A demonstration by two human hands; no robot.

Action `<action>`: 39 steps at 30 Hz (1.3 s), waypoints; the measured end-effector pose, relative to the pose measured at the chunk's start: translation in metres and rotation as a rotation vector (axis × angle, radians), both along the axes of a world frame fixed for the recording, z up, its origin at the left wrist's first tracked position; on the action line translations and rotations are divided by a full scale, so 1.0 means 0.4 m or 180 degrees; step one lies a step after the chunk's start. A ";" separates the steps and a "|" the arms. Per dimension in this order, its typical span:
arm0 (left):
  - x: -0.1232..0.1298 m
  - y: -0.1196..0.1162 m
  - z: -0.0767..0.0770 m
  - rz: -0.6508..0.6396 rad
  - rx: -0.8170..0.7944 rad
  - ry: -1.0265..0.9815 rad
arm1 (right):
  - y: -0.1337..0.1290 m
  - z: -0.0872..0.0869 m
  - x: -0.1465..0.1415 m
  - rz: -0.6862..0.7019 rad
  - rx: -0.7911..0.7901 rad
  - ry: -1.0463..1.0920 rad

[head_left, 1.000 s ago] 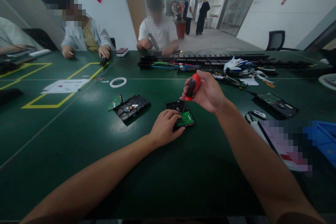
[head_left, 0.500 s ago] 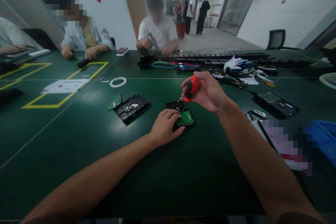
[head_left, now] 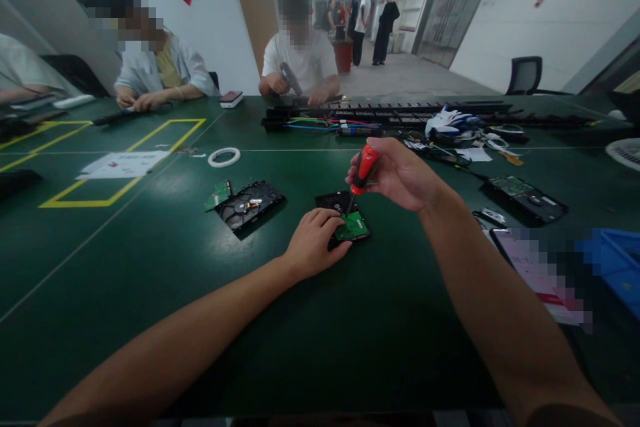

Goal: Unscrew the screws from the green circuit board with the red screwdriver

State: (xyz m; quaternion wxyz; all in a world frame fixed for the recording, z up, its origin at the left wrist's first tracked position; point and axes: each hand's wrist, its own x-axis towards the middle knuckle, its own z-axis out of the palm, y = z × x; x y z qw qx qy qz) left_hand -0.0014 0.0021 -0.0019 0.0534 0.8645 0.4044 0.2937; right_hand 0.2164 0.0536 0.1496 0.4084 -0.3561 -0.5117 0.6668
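Note:
A black hard drive (head_left: 336, 202) lies on the green table (head_left: 150, 267) with its green circuit board (head_left: 354, 225) facing up. My left hand (head_left: 315, 240) rests flat on the drive's near left side and holds it down. My right hand (head_left: 400, 173) grips a screwdriver with a red and black handle (head_left: 364, 169). The screwdriver stands nearly upright, tip down on the board's far edge.
A second opened drive (head_left: 249, 203) and a loose green board (head_left: 219, 195) lie to the left, a white tape ring (head_left: 224, 157) behind them. Another drive (head_left: 523, 197) sits right. Cables, gloves (head_left: 450, 123) and a blue bin (head_left: 617, 267) crowd the right side. Seated people work opposite.
My right hand has turned slightly on the screwdriver handle and drifted a little right. My left hand has stayed put. The person at far left has pulled their hands toward the left.

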 end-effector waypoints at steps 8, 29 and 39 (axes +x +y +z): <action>-0.001 0.000 0.003 -0.0029 -0.0012 -0.0045 | 0.005 -0.003 0.006 -0.0047 0.0029 -0.0007; 0.001 -0.003 0.009 -0.0020 -0.0017 -0.0022 | 0.000 -0.024 -0.020 0.0329 0.0078 0.0330; 0.002 -0.003 0.008 -0.0020 -0.0013 -0.0007 | 0.003 -0.008 -0.006 0.0104 0.0043 0.0138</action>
